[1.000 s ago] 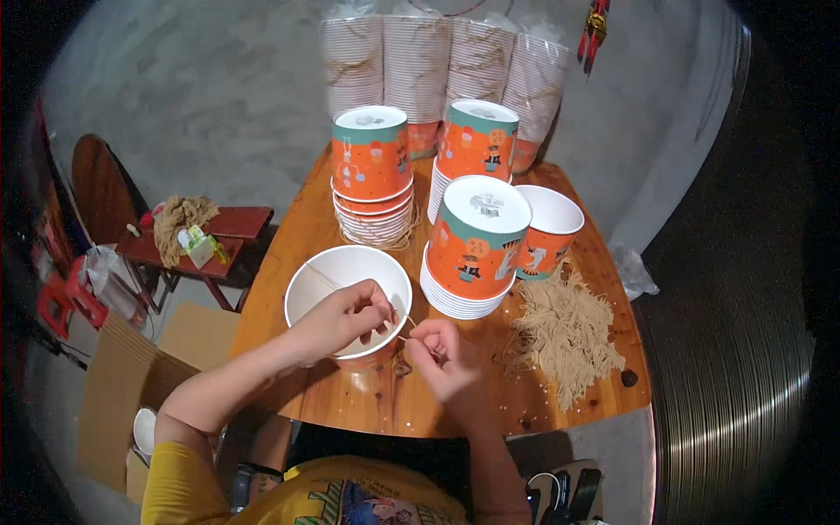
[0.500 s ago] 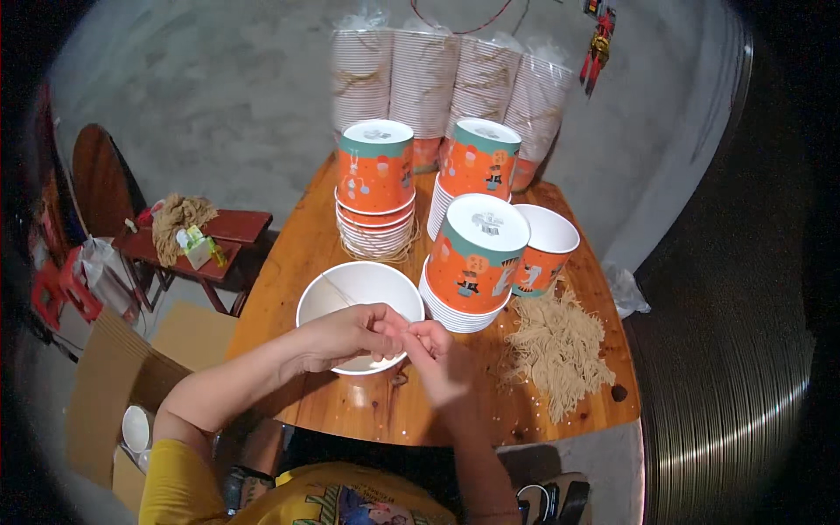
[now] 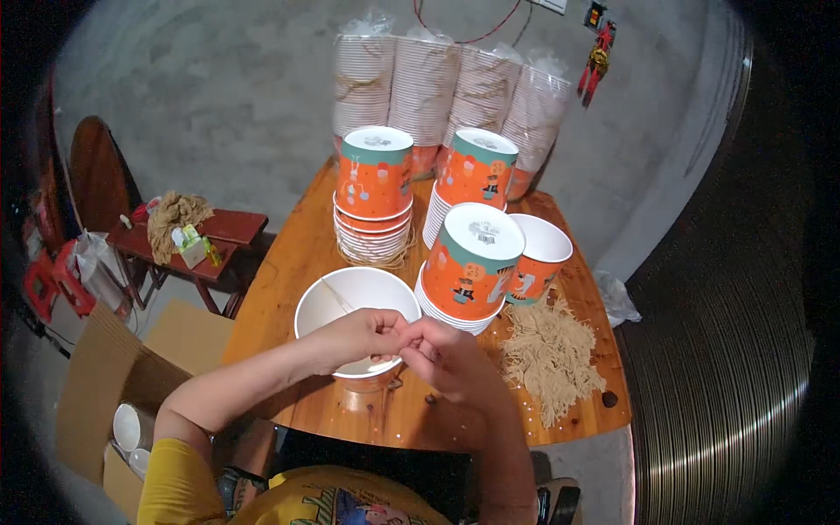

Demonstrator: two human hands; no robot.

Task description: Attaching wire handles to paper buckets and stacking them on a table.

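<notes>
While starting at a yellow sleeve at lower left, reaches inward to the left hand, pinched together at finger and thumb. Meets there, at the fingertips, the right hand, likewise drawn closed. Cannot tell whether clamped on anything, since hidden between the tips. Hovers over the near right part of an open bucket, upright on the wooden table and crossed inside by a thin pale string. To the right, shows a loose heap of tan strings. Just behind that heap, shows an upright orange tub; to its left, partly in front, a nested stack of upturned tubs. Farther back, shows a left stack, looped with tan string at the foot, and a right stack, likewise upturned. Off left, shows a red bench under a tan bundle. At the far end, before the grey wall, shows tall stacks wrapped in clear plastic.
</notes>
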